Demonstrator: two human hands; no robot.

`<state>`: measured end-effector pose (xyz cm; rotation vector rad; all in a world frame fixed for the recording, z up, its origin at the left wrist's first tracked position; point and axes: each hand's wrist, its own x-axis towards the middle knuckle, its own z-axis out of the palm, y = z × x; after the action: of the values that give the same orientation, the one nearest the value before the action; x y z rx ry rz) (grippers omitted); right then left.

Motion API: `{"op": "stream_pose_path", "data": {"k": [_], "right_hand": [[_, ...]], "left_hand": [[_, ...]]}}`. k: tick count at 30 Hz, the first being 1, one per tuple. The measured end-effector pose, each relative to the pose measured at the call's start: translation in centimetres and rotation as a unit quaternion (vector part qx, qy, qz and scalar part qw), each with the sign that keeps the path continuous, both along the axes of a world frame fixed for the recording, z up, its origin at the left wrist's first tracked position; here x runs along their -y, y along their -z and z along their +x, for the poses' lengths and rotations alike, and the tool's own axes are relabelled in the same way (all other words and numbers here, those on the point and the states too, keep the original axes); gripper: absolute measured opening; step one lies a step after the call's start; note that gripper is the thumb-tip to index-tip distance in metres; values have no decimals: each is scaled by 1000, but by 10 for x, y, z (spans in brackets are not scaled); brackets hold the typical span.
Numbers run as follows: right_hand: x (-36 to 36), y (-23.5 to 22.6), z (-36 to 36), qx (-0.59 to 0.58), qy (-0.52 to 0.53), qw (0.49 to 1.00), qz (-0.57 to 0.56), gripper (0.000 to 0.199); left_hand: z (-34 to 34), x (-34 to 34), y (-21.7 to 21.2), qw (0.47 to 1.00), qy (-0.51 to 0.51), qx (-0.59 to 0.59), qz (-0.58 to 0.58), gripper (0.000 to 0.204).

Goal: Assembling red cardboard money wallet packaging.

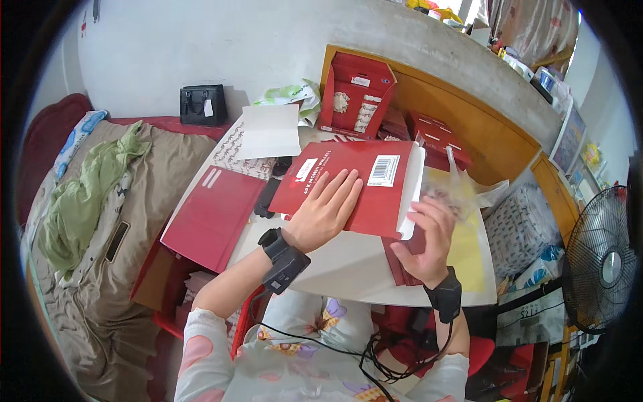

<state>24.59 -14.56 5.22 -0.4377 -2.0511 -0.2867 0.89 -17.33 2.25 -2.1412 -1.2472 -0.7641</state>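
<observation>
A red printed cardboard box (362, 184) with a white barcode label and white end flaps lies tilted over the white table in front of me. My left hand (323, 208) rests flat on its top face, fingers stretched out. At the box's right end, my right hand (432, 234) is beside the white flap (411, 191), its fingers slightly bent and its thumb apart. Whether its fingertips touch the flap is hard to tell. Partly under the box, dark red flat pieces (400, 260) lie near the table's front edge. Black devices are strapped to both wrists.
A flat red cardboard sheet (214, 216) lies at the table's left. Behind stand an upright red display box (358, 97) and red packs (439, 137). Clear plastic (462, 191) lies at right. A fan (606, 261) stands far right, a bed (110, 328) left. Black cables cross my lap.
</observation>
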Motion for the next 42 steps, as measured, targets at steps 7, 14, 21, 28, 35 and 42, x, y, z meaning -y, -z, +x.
{"op": "stream_pose_path", "data": {"k": [7, 14, 21, 28, 35, 42], "right_hand": [[-3, 29, -2, 32, -63, 975, -211, 24], [-3, 47, 0, -61, -143, 905, -396, 19], [1, 47, 1, 10, -137, 938, -318, 17], [7, 52, -2, -1, -109, 939, -326, 17], [7, 67, -4, -20, -79, 958, -276, 18], [6, 70, -5, -15, -57, 971, -231, 22]], "left_hand": [[16, 0, 16, 1000, 1, -22, -22, 57], [19, 7, 12, 993, 45, -68, -90, 68], [34, 10, 27, 973, 175, 64, -135, 74], [40, 13, 39, 972, 168, 69, -150, 67], [42, 13, 45, 974, 171, 76, -127, 60], [40, 12, 45, 980, 175, 42, -80, 52]]}}
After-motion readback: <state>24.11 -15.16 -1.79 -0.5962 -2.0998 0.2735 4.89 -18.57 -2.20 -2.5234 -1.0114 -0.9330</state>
